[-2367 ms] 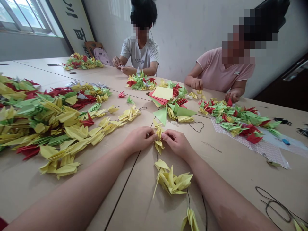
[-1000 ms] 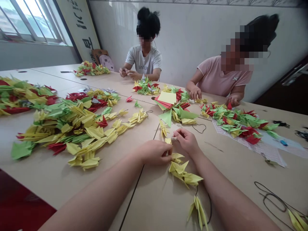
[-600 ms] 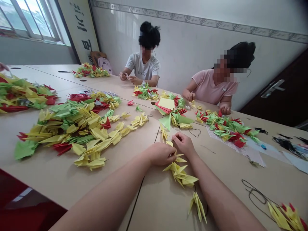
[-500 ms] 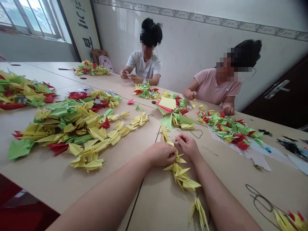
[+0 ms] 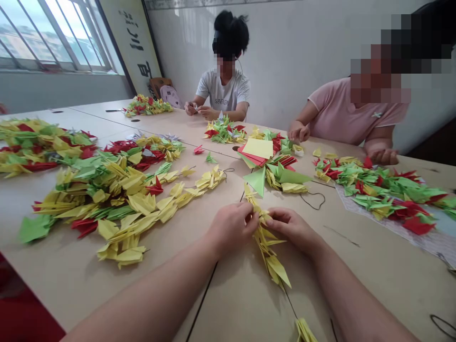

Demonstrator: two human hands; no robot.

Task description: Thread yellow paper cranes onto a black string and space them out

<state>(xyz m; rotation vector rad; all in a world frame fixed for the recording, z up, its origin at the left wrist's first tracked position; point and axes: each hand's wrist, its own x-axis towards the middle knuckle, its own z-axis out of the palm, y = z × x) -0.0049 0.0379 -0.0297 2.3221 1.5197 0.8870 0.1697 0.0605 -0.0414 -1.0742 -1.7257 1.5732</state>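
A string of yellow folded paper cranes lies on the wooden table between my two hands, threaded on a thin black cord. My left hand is closed in a pinch on the cranes near the upper end of the string. My right hand is closed too, its fingertips pinching the same string just to the right. One more yellow crane sits lower on the cord, near the frame's bottom edge.
Large heaps of yellow, green and red cranes cover the table's left half. A stack of coloured paper squares and green cranes lie ahead. Two people sit across, one in a white shirt, one in pink, beside another crane pile.
The yellow cranes have been pushed together into a tighter, straighter string. My hands have come closer, both now pinching it side by side. The camera view has shifted right and closer.
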